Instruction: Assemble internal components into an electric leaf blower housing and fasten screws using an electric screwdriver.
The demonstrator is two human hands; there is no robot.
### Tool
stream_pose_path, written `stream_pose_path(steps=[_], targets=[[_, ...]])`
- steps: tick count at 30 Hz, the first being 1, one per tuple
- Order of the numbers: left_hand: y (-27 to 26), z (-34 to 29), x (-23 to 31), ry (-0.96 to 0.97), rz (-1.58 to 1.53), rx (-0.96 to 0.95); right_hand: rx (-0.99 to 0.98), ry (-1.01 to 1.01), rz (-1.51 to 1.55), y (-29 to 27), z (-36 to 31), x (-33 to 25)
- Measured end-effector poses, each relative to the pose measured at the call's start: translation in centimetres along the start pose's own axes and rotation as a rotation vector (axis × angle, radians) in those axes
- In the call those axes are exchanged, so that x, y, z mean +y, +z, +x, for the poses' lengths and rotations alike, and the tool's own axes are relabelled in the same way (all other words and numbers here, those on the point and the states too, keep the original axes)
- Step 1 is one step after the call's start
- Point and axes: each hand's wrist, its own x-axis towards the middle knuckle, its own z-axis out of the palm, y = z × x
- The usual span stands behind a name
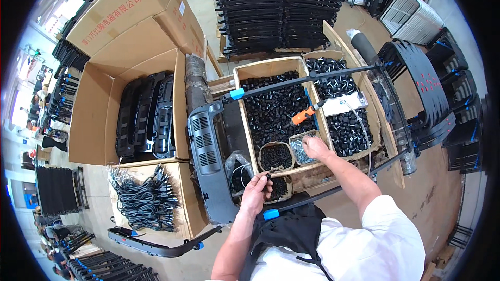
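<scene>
My left hand point(255, 193) is closed around a small black part point(269, 177) near the front corner of the frame; its exact kind is too small to make out. My right hand point(315, 149) reaches over a small box of silver screws point(299, 151), fingers bent down and together at its contents; whatever they grip is hidden. Beside that box sits one of small black screws point(276, 157). Across the wooden parts bin point(237, 80) lies a black tubular frame point(276, 89) with blue clips and a vented black panel point(205, 145) at its left end.
An orange power screwdriver point(303, 116) rests over the bin's black knobs point(271, 109). At left, an open carton point(83, 114) holds black panels point(164, 119), with bundled black cables point(146, 198) in front. Stacked black frames point(278, 10) stand behind; more frames point(432, 93) are at right.
</scene>
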Motion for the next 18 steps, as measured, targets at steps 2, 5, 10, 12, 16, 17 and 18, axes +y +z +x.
stream_pose_path(steps=[2,5,10,12,16,17,18], targets=[[0.2,0.4,0.2,0.014,0.024,0.007,-0.003,-0.03,0.108,-1.8,-1.4,-2.5],[0.8,1.0,0.8,0.035,0.116,-0.023,0.005,-0.346,0.096,-4.9,-4.9,-6.4],[1.5,0.6,1.9,0.038,0.197,-0.035,0.045,-0.693,0.043,-6.4,-7.0,-11.9],[1.8,0.3,2.1,0.041,0.203,-0.039,0.014,-0.733,-0.121,-6.5,-7.4,-13.2],[1.8,-0.3,2.1,0.026,0.253,-0.038,-0.038,-0.846,-0.267,-6.0,-7.3,-14.3],[1.6,-0.5,2.1,0.02,0.248,-0.042,-0.039,-0.852,-0.271,-6.0,-7.4,-14.6],[1.4,-0.6,2.1,0.025,0.244,-0.039,-0.055,-0.856,-0.308,-6.1,-7.5,-14.9]])
